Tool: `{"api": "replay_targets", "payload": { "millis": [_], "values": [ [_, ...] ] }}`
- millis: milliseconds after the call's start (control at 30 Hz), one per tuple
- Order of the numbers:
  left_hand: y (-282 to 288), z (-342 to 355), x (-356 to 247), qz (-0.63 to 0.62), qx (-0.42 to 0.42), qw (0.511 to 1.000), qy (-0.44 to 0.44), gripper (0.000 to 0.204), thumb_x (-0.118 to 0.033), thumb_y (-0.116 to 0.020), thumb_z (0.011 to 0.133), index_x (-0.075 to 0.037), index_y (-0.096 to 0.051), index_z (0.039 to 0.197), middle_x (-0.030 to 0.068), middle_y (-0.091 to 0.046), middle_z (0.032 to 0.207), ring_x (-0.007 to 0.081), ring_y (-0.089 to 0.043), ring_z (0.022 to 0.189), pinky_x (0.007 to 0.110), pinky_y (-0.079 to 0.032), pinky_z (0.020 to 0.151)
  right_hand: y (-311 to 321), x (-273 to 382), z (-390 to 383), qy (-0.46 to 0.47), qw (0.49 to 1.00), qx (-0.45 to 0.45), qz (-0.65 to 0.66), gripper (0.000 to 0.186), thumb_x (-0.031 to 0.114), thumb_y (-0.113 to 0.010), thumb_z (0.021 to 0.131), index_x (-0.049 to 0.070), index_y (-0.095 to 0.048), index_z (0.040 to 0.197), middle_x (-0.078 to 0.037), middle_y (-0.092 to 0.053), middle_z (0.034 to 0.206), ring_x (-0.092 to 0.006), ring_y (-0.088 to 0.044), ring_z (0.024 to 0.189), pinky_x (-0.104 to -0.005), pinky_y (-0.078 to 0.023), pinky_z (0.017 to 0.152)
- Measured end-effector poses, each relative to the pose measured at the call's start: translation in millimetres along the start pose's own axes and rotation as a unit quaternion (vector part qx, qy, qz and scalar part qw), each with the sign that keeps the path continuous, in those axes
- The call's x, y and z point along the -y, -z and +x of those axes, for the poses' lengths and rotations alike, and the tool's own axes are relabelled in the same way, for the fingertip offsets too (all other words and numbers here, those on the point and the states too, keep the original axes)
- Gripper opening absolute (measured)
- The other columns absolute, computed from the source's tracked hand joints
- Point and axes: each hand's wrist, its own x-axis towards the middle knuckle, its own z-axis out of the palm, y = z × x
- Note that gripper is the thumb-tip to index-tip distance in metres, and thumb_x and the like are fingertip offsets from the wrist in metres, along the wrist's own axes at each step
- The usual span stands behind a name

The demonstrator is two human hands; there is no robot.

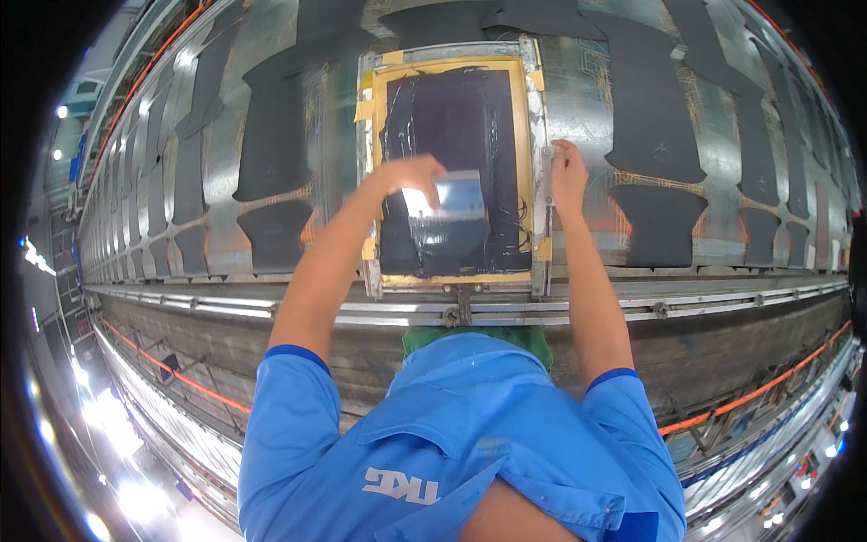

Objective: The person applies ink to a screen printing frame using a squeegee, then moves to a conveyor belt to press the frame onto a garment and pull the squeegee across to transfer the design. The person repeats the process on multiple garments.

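Note:
A screen-printing frame with yellowish inner edges lies in front of me, its mesh coated with dark ink. My left hand reaches over the mesh from the left, its fingers closed on a flat, shiny squeegee. The squeegee's blade lies crosswise over the lower half of the mesh, and wet, glossy ink shows just below it. Beside the frame's right bar, my right hand has its fingers curled together. Whatever those fingers grip at the bar is too small to make out.
Dark cut fabric pieces lie in rows on the long, shiny table to both sides of the frame. A metal rail runs along the table's near edge. A bracket joins the frame's near side to this rail.

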Motion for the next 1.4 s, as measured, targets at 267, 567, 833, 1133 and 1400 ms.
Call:
{"api": "replay_targets", "payload": {
  "millis": [267,567,833,1133,1400],
  "values": [
    [47,42,-17,0.296,-0.449,0.842,0.036,0.026,-0.01,-0.064,0.078,-0.017,-0.074,0.101,0.0042,-0.071,0.099,0.0256,-0.068,0.094,0.042,-0.05,0.08,5,25,-8,-0.094,0.994,0.045,-0.01,0.02,0.021,-0.053,0.099,0.012,-0.066,0.111,-0.012,-0.054,0.063,-0.0212,-0.051,0.056,-0.0373,-0.044,0.062],
    [-61,2,-6,0.264,-0.539,0.795,-0.092,0.026,-0.002,-0.065,0.073,-0.017,-0.073,0.092,-0.0003,-0.074,0.096,0.0196,-0.069,0.09,0.039,-0.046,0.071,6,22,-4,-0.093,0.995,0.036,0.008,0.021,0.02,-0.054,0.098,0.008,-0.066,0.111,-0.011,-0.057,0.07,-0.0176,-0.05,0.061,-0.0357,-0.044,0.063],
    [85,77,-19,0.256,-0.439,0.858,0.069,0.015,-0.014,-0.066,0.075,-0.015,-0.075,0.086,0.0148,-0.073,0.088,0.0325,-0.071,0.087,0.046,-0.054,0.076,0,12,-1,-0.03,0.999,0.027,-0.002,0.023,0.015,-0.054,0.098,0.008,-0.064,0.117,-0.016,-0.067,0.093,-0.023,-0.061,0.081,-0.0343,-0.049,0.08],
    [-140,0,-9,0.339,-0.498,0.798,-0.013,0.012,-0.012,-0.061,0.082,-0.017,-0.068,0.089,-0.0001,-0.063,0.094,0.0209,-0.058,0.095,0.042,-0.041,0.088,-9,-46,7,-0.04,0.997,0.055,0.039,0.025,0.024,-0.051,0.101,0.008,-0.063,0.116,-0.002,-0.059,0.084,-0.0119,-0.05,0.068,-0.0296,-0.042,0.064],
    [-244,-60,0,0.268,-0.509,0.816,-0.057,0.028,-0.007,-0.062,0.076,-0.021,-0.065,0.1,-0.0041,-0.061,0.1,0.0162,-0.057,0.098,0.037,-0.04,0.084,-8,-39,10,-0.046,0.994,0.09,0.047,0.027,0.027,-0.051,0.102,0.009,-0.064,0.116,-0.003,-0.059,0.085,-0.0093,-0.052,0.071,-0.0271,-0.043,0.062]
  ]
}}
